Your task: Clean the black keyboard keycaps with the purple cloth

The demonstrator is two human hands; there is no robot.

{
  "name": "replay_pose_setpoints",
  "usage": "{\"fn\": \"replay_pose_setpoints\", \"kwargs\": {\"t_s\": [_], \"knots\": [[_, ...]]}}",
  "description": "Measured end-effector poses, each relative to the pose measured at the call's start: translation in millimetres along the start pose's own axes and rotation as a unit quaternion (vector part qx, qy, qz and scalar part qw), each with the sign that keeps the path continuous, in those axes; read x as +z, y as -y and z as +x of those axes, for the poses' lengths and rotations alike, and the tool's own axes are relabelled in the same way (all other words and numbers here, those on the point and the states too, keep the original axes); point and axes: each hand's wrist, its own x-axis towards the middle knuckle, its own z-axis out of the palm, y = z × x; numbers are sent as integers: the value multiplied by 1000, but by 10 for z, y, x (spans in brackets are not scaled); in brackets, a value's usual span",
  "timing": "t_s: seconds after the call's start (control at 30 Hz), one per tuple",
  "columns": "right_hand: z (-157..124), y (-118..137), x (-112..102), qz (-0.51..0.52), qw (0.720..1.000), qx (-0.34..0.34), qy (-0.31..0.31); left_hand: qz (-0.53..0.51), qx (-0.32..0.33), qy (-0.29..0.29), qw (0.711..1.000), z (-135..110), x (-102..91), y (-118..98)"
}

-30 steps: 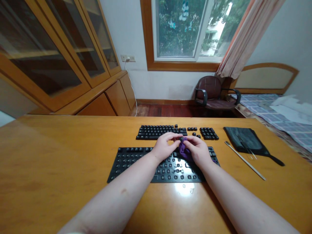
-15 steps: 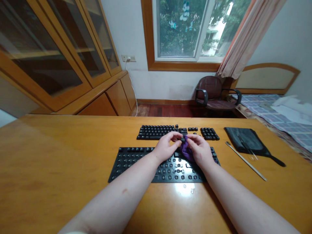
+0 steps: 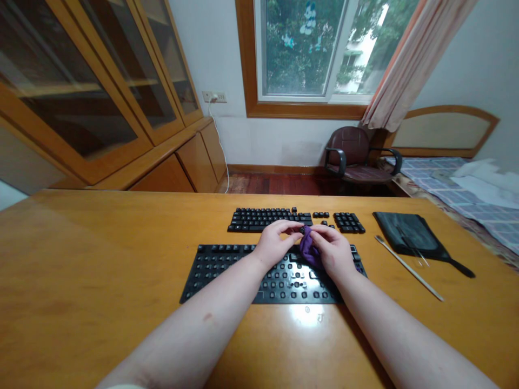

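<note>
Between the fingertips of my left hand (image 3: 278, 240) is a small black keycap (image 3: 302, 230). My right hand (image 3: 333, 249) pinches a purple cloth (image 3: 310, 253), part of which presses against the keycap while the rest hangs down. Both hands are above a black keyboard base (image 3: 227, 270), which lies on the table with most of its keys off. Some keys remain along its top row. Behind my hands, loose black keycaps (image 3: 259, 219) are laid out in keyboard order, partly hidden by my fingers.
On the right of the wooden table (image 3: 101, 259) lie a black pouch (image 3: 409, 232), a wire tool (image 3: 413, 248) on top of it, and a long thin brush (image 3: 409, 268). A separate block of keycaps (image 3: 349, 222) sits at the back right. A chair (image 3: 357, 156) stands beyond the table.
The keycap has turned slightly in my fingers, and the cloth has shifted a little over it. My arms and the things on the table stay in place.
</note>
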Motion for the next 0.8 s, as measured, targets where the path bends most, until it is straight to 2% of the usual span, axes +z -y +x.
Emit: {"fn": "replay_pose_setpoints", "kwargs": {"t_s": [0.1, 0.3, 0.5, 0.67, 0.8], "knots": [[-7, 10, -8, -3, 1000, -1, -9, 5, 7, -5, 1000, 3, 6, 11], [16, -20, -35, -51, 995, -60, 63, 0, 24, -6, 1000, 3, 2, 89], [17, 15, -29, -71, 994, -64, 49, -7, 34, 10, 999, 3, -5, 118], [8, 54, -26, -69, 996, -42, 31, -4, 31, 1, 999, 4, 3, 103], [5, 44, -21, -84, 993, -55, 54, -1, 36, -3, 999, -2, 15, 110]]}}
